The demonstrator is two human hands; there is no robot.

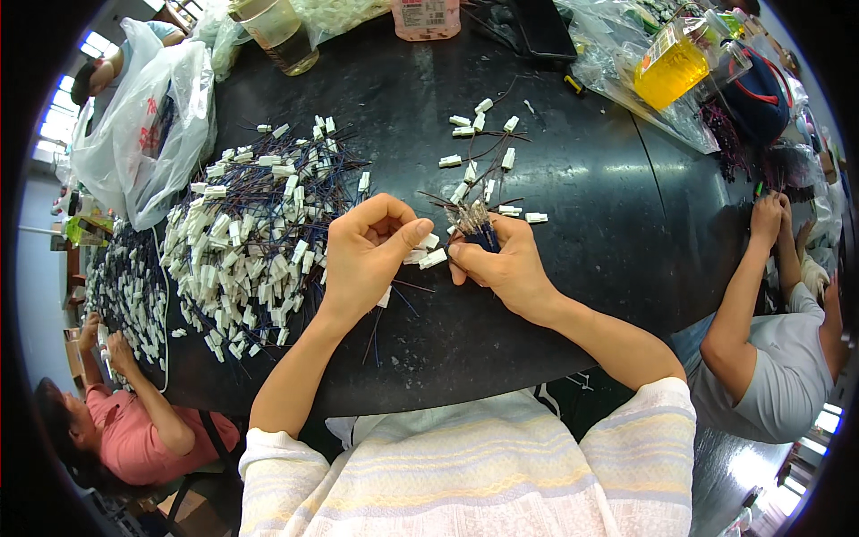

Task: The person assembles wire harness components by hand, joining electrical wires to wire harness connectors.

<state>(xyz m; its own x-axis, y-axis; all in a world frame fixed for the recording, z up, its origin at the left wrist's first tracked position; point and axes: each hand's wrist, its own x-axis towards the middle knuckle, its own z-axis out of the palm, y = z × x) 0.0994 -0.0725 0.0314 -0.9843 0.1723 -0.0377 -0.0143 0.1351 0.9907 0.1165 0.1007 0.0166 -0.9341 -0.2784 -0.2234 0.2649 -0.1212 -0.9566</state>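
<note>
My right hand (512, 268) is closed around a small bundle of dark wires (479, 231) with bare metal terminals at their upper ends. To its left, my left hand (365, 255) has thumb and forefinger pinched together; what is between them, if anything, is too small to make out. White plastic connectors (433, 259) show between the two hands, close to the left fingertips. Beyond the right hand lie several loose white connectors with thin dark wires (508, 158). A large heap of white connectors on blue and dark wires (242, 242) spreads left of my left hand.
On the black table (429, 336), a plastic bag (148, 134) stands far left. A clear cup (277, 40), pink container (425, 20), black flat object (542, 29) and yellow-liquid bottle (664, 72) line the back. Co-workers sit left (148, 430) and right (761, 358).
</note>
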